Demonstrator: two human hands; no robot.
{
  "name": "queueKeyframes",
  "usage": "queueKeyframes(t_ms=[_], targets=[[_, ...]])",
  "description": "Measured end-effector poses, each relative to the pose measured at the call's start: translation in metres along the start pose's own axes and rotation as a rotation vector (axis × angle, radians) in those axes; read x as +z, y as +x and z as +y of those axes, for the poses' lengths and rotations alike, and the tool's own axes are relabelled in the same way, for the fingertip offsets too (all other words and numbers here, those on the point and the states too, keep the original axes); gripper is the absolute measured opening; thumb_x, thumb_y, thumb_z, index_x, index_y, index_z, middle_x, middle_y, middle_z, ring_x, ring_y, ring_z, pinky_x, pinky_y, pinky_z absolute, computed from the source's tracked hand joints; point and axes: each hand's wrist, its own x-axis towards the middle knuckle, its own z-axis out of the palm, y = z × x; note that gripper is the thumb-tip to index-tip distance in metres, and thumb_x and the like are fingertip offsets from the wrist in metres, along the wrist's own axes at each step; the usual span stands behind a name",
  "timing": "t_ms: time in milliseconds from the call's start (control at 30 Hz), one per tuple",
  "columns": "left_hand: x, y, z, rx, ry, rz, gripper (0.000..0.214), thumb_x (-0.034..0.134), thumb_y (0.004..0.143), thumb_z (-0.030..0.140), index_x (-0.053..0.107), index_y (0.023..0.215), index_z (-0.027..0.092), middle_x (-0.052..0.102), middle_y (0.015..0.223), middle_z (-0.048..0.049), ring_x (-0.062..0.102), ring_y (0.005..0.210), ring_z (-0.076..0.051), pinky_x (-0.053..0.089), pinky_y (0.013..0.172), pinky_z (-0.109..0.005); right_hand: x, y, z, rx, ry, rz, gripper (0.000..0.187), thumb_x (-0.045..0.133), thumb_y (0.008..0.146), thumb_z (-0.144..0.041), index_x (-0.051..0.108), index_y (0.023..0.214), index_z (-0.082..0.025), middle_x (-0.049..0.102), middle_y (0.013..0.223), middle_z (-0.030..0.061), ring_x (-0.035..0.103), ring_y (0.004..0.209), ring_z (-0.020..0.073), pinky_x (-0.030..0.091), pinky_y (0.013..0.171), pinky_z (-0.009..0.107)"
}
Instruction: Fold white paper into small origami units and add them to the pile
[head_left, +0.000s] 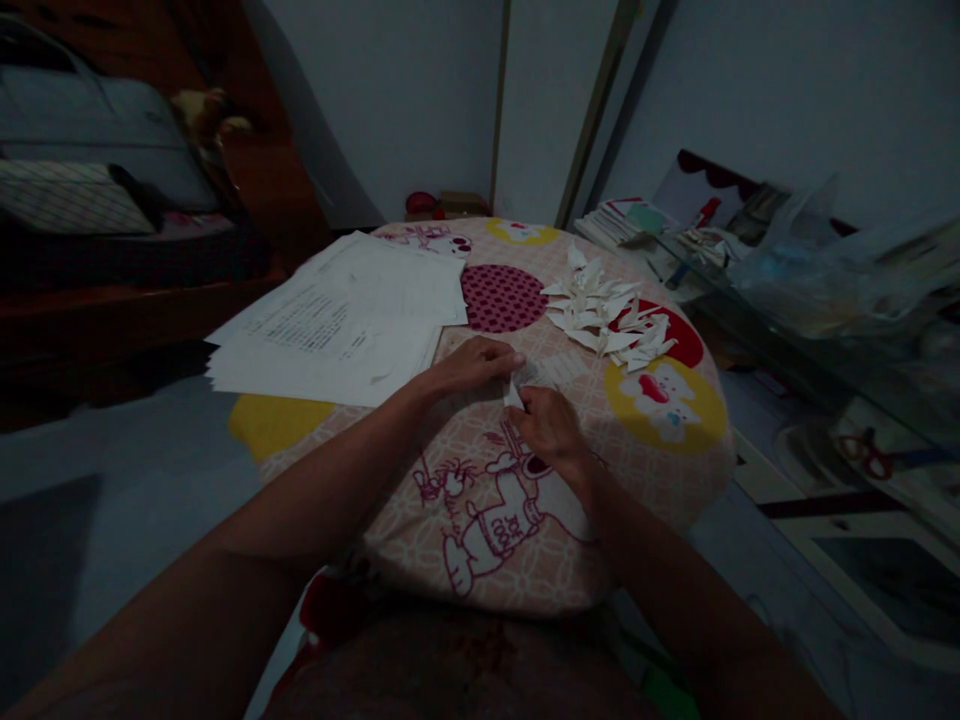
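Observation:
Both hands meet over a patterned cushion (465,520) that lies on my lap. My left hand (472,365) is closed, its fingertips pinching a small white piece of folded paper (519,385). My right hand (551,430) grips the same paper from the near side, fingers curled. A pile of finished white folded paper shapes (607,320) lies on the cushion just beyond and to the right of my hands. A stack of white printed sheets (345,320) rests on the cushion's far left.
The room is dim. A dark wooden bed frame with bedding (97,190) stands at the left. At the right are a glass shelf with books and clutter (675,230), a plastic bag (825,270) and red-handled scissors (862,450). The wall stands behind.

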Motion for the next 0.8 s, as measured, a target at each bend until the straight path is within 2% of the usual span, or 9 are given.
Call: queueKeyframes(t_ms=[67,100,200,300,433,533,667,800], targets=[[0.001,0.000,0.000,0.026,0.023,-0.042,0.030,0.068,0.081,0.038,0.057,0.061,0.018,0.048,0.057,0.0026,0.043,0.057,-0.011,0.036,0.056,-0.026,0.001,0.000,0.000,-0.017,-0.021,-0.003,0.015,0.061,0.091,-0.027,0.072,0.087,-0.019,0.075,0.082,0.0052,0.064,0.074,0.0178,0.038,0.065,0.028],[0.003,0.001,0.000,0.023,0.037,-0.050,0.024,0.069,0.078,0.033,0.059,0.062,0.017,0.047,0.057,0.0032,0.042,0.056,-0.011,0.035,0.055,-0.026,0.001,0.000,0.000,-0.022,-0.035,-0.007,0.015,0.061,0.091,-0.028,0.073,0.088,-0.019,0.075,0.084,0.0060,0.065,0.076,0.0185,0.038,0.066,0.028],[0.010,0.003,0.003,-0.015,0.137,0.029,0.009,0.064,0.075,0.022,0.069,0.073,0.016,0.050,0.057,0.0033,0.043,0.056,-0.012,0.033,0.056,-0.026,0.002,0.000,-0.001,-0.018,-0.068,-0.025,0.016,0.062,0.092,-0.030,0.073,0.090,-0.019,0.075,0.085,0.0075,0.066,0.080,0.0198,0.039,0.067,0.028],[0.014,0.007,0.008,-0.034,0.275,0.094,0.013,0.061,0.072,0.017,0.073,0.077,0.015,0.054,0.059,0.0018,0.047,0.059,-0.013,0.034,0.060,-0.027,0.000,-0.003,-0.004,-0.003,-0.081,-0.036,0.019,0.060,0.093,-0.030,0.073,0.086,-0.019,0.074,0.082,0.0070,0.066,0.078,0.0196,0.040,0.067,0.028],[0.016,0.011,0.012,-0.070,0.389,0.102,0.014,0.062,0.071,0.019,0.074,0.078,0.015,0.059,0.062,-0.0004,0.052,0.064,-0.016,0.037,0.063,-0.028,-0.001,-0.012,-0.004,-0.018,-0.094,-0.015,0.019,0.059,0.094,-0.030,0.073,0.087,-0.018,0.073,0.081,0.0077,0.063,0.076,0.0197,0.041,0.068,0.029],[0.017,0.011,0.010,-0.091,0.405,0.126,0.016,0.062,0.073,0.019,0.075,0.081,0.014,0.062,0.065,-0.0015,0.054,0.065,-0.017,0.039,0.065,-0.029,0.001,-0.024,0.000,-0.028,-0.104,0.063,0.019,0.056,0.094,-0.025,0.072,0.092,-0.016,0.072,0.087,0.0101,0.064,0.080,0.0208,0.043,0.073,0.030],[0.020,0.008,0.008,-0.103,0.392,0.167,0.018,0.064,0.074,0.017,0.077,0.087,0.015,0.066,0.069,-0.0032,0.055,0.064,-0.017,0.040,0.064,-0.029,0.006,-0.040,0.010,-0.105,-0.052,0.176,0.018,0.053,0.093,-0.021,0.070,0.090,-0.018,0.071,0.090,0.0093,0.063,0.082,0.0213,0.045,0.074,0.030],[0.024,0.006,0.008,-0.109,0.377,0.202,0.019,0.064,0.077,0.018,0.077,0.089,0.014,0.067,0.069,-0.0040,0.055,0.064,-0.017,0.040,0.064,-0.030,0.009,-0.048,0.017,-0.062,0.062,0.260,0.019,0.052,0.092,-0.020,0.071,0.090,-0.018,0.072,0.090,0.0101,0.066,0.084,0.0218,0.048,0.078,0.031]])
